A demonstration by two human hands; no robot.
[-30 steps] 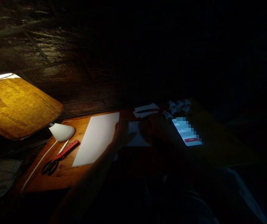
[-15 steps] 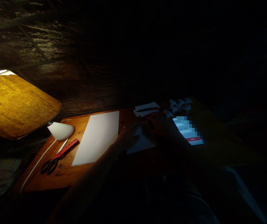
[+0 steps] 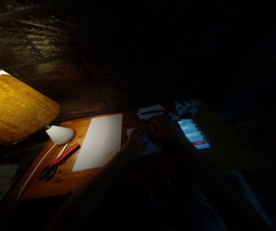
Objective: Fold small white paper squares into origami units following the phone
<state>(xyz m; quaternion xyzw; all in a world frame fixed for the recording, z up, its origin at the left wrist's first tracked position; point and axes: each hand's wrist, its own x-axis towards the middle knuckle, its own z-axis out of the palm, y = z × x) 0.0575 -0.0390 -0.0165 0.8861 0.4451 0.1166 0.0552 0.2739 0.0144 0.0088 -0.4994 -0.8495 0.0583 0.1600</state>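
Note:
On the wooden table, my left hand (image 3: 137, 141) lies over a white sheet of paper (image 3: 152, 148), fingers stretched out and resting on it. Close against it, my right hand (image 3: 163, 128) is bent over the same sheet's far right part. Deep shadow hides the right fingertips, so their grip cannot be made out. The sheet's near edge and its far left corner show around the hands. Left of my left hand is a stack of white paper (image 3: 100, 141). Beyond the hands, a knife (image 3: 152, 112) with a dark blade rests on small white paper pieces (image 3: 141, 115).
Scissors (image 3: 48, 171) with black handles and a red cover lie near a white lamp base (image 3: 60, 134) and its cord (image 3: 31, 175). The lampshade (image 3: 17, 109) overhangs the left. Several folded paper shapes (image 3: 186, 107) sit behind a lit screen (image 3: 192, 136) at right.
My left hand has shifted up and forward over the sheet, and its fingers now lie flatter, near my right hand. The view has moved slightly; the other things stay in place.

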